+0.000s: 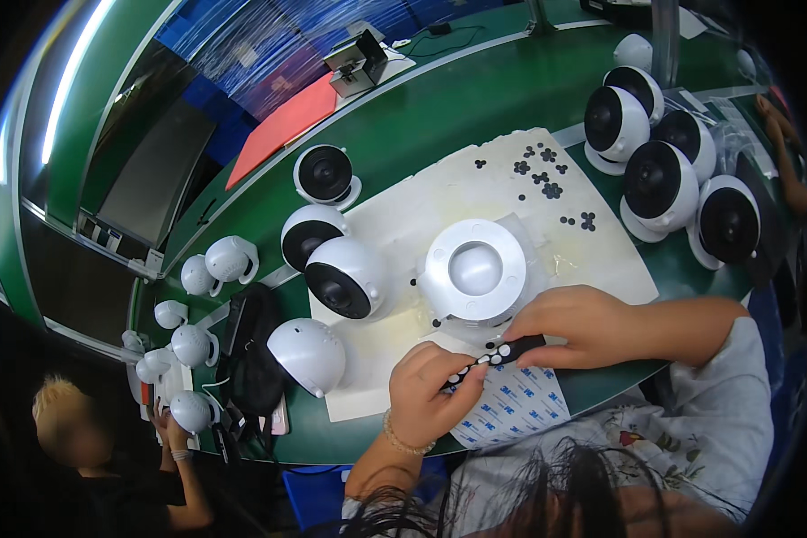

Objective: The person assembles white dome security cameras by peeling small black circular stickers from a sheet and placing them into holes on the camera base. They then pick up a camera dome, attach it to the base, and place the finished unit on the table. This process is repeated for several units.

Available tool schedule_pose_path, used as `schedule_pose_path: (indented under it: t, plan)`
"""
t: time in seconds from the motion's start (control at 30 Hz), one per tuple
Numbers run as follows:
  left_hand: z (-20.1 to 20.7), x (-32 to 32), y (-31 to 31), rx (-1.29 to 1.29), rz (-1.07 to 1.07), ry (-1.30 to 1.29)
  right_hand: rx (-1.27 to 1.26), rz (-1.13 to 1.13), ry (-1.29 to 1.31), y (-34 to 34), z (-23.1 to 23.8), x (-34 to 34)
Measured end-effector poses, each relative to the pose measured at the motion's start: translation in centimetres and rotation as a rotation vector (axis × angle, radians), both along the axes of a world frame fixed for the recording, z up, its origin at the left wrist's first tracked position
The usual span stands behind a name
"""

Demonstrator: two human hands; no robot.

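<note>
My left hand (429, 393) and my right hand (585, 326) are both closed on a narrow black strip (528, 344) dotted with white round pads. They pinch it from its two ends, fingertips close together. Beneath the strip lies a white backing sheet (522, 405) with blue print. Just beyond my hands a white round camera housing (439, 273) rests with its ring-shaped base facing up. A couple of small black dots lie between the housing and my fingers. Small black round pads (551, 191) are scattered singly and in clusters on the far right of the cream cardboard (601, 260).
White ball-shaped cameras with black fronts stand to the left (336, 278) and in a group at right (659, 184). A black bag (251, 359) lies on the green table's left. Across there, a co-worker's hands touch a white camera (191, 411). A metal box (357, 65) stands behind.
</note>
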State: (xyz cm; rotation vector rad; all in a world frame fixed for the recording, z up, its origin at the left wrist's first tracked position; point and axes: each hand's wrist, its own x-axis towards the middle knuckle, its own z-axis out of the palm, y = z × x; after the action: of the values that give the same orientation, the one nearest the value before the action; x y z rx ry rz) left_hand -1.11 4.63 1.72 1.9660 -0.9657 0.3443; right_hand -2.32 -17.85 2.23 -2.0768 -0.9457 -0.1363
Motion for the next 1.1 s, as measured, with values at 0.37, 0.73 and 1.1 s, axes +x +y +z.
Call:
schedule_pose_path:
  t: [0.37, 0.73, 1.1]
  plan:
    - [-0.5, 0.2, 0.0, 0.062, -0.069, -0.176, 0.049, 0.028, 0.199, -0.2, 0.2, 0.4]
    - [-0.7, 0.3, -0.2, 0.117, -0.072, -0.236, 0.241, -0.031, 0.336, -2.4, 2.9, 0.8]
    - [-0.5, 0.5, -0.1, 0.062, -0.029, -0.279, 0.207, 0.016, 0.142, -3.1, 1.7, 1.6]
